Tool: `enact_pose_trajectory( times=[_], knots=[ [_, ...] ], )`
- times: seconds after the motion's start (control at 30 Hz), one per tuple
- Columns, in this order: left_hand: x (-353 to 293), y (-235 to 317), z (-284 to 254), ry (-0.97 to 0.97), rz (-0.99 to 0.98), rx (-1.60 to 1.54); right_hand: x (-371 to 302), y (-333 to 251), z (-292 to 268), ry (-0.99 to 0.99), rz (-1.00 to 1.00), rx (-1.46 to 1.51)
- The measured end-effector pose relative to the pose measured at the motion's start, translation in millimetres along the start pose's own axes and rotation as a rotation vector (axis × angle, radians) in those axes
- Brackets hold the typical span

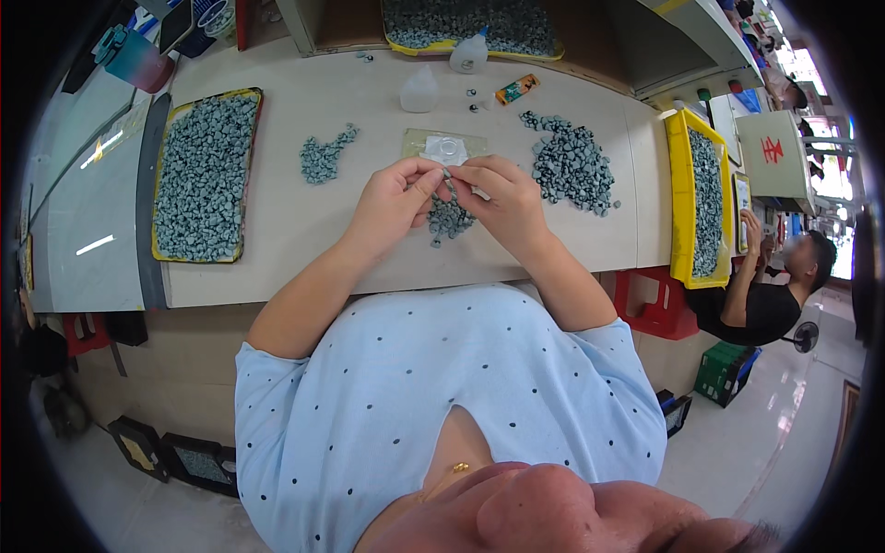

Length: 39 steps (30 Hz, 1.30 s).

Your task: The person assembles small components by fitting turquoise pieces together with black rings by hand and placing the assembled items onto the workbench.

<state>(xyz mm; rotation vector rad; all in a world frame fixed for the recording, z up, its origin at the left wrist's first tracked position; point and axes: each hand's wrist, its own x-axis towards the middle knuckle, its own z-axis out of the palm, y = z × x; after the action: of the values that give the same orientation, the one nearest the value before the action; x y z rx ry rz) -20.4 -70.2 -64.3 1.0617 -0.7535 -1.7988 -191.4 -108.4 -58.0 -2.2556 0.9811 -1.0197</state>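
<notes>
Both hands meet at the middle of the table, fingertips pinched together around one small grey-green piece [447, 173]. My left hand [406, 192] closes on it from the left, thumb against fingers. From the other side my right hand [502, 195] pinches at the same piece. Below the fingers lies a small pile of similar pieces [449, 221], partly hidden by the hands. Just beyond them is a flat beige plate [472, 146] with a clear round item on a white square [446, 148]. A larger heap of dark, shiny pieces [573, 166] spreads to the right, and a smaller pile [323, 158] to the left.
Trays full of pieces stand at left [207, 175], and in a yellow tray [682, 184] at right. Two translucent bottles [419, 90] [469, 55] and an orange-green tube [516, 89] stand behind. A shelf [636, 55] rises at the back. A person [784, 286] sits at right.
</notes>
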Motion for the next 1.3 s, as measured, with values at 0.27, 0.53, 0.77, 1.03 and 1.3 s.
enact_pose_trajectory(
  times=[0.27, 0.53, 0.77, 1.03, 1.3],
  knots=[
    [1, -4, -7, 0.05, 0.017, -0.086, 10, 18, -8, -0.042, -0.258, -0.263],
    [3, 0, -12, 0.104, 0.02, -0.126, 11, 23, -2, -0.083, -0.323, -0.368],
    [1, 3, -13, 0.117, 0.022, -0.089, 12, 23, 0, -0.094, -0.34, -0.408],
    [1, 3, -10, 0.129, 0.072, -0.137, 11, 7, 2, 0.006, 0.108, 0.124],
    [4, 0, -11, 0.042, 0.035, -0.252, 13, -2, 2, -0.033, 0.673, 0.78]
  ],
)
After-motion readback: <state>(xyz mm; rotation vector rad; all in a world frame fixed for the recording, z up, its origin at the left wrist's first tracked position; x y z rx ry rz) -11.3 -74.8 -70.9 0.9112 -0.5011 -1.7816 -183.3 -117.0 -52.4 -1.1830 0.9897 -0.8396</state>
